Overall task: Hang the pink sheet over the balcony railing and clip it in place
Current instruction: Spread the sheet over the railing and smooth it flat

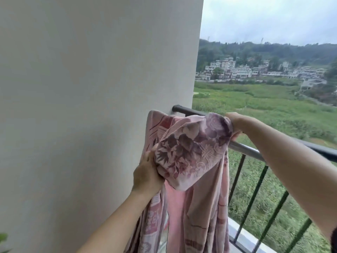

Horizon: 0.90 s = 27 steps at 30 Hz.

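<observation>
Both hands grasp the pink sheet (193, 148), which hangs beside the wall (91, 88), draped over the wall end of the railing (244, 148). The left hand (147, 172) clutches a bunched fold below the rail, and the right hand (237, 124) pinches fabric atop it.

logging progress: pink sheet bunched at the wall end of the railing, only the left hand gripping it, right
Not only the left: the head view shows both hands gripping the pink sheet, left hand low, right hand at its top edge. It is bunched at the wall end of the railing.
</observation>
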### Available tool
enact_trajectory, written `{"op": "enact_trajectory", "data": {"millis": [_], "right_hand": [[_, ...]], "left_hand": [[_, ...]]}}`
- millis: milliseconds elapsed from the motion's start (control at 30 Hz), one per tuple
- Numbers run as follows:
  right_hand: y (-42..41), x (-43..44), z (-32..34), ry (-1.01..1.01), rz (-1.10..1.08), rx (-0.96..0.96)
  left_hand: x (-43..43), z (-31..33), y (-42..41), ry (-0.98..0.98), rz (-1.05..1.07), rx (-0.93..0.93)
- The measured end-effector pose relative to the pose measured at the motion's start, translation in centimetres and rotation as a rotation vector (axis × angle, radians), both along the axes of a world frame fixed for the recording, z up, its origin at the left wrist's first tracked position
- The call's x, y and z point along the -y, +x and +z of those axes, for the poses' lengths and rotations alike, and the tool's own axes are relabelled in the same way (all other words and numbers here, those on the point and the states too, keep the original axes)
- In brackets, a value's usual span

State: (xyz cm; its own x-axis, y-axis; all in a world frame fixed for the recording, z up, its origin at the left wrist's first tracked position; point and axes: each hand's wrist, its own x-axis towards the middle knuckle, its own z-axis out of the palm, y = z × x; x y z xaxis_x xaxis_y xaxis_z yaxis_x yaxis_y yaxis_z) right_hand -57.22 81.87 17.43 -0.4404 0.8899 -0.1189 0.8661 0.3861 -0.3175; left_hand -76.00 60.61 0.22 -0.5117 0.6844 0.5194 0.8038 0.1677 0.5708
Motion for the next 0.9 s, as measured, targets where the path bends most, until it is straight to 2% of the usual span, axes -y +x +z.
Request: {"op": "enact_trajectory", "data": {"millis": [133,200,267,333,400,467,567,667,767,833,900], "right_hand": [[0.8,-0.6,0.4,0.186,0.091,0.053],[1.8,-1.5,-0.1,0.106,0.093,0.109],[3.1,-1.4,-0.8,-0.059,0.084,0.223],[4.2,-1.2,-1.4,-0.162,0.119,0.319],[5.1,-1.0,-1.5,-0.247,0.154,0.301],[5.7,-0.8,-1.1,-0.27,0.19,0.279],[6.6,0.2,0.5,-0.295,0.265,0.185],[6.9,1.0,1.5,-0.256,0.307,0.001],[6.4,1.6,1.0,-0.199,0.301,-0.125],[6.2,1.9,0.2,-0.211,0.279,-0.195],[6.4,2.0,-0.3,-0.22,0.25,-0.249]], "left_hand": [[-1.2,1.1,1.1,0.184,0.107,-0.082],[-1.4,1.3,1.8,0.209,0.155,-0.169],[-1.1,0.6,3.6,0.071,0.104,-0.205],[-0.9,-0.4,5.6,-0.243,-0.045,-0.177],[-1.1,-1.0,7.0,-0.431,-0.086,-0.149],[-1.5,-0.1,8.2,-0.338,-0.071,-0.087],[-2.1,2.7,9.6,-0.141,-0.05,-0.149],[-2.2,6.2,10.5,0.164,-0.009,-0.163],[-2.9,9.8,11.0,0.436,0.019,-0.088],[-3.4,11.9,11.9,0.453,-0.016,-0.165],[-4.0,12.9,12.9,0.346,-0.138,-0.25]]}}
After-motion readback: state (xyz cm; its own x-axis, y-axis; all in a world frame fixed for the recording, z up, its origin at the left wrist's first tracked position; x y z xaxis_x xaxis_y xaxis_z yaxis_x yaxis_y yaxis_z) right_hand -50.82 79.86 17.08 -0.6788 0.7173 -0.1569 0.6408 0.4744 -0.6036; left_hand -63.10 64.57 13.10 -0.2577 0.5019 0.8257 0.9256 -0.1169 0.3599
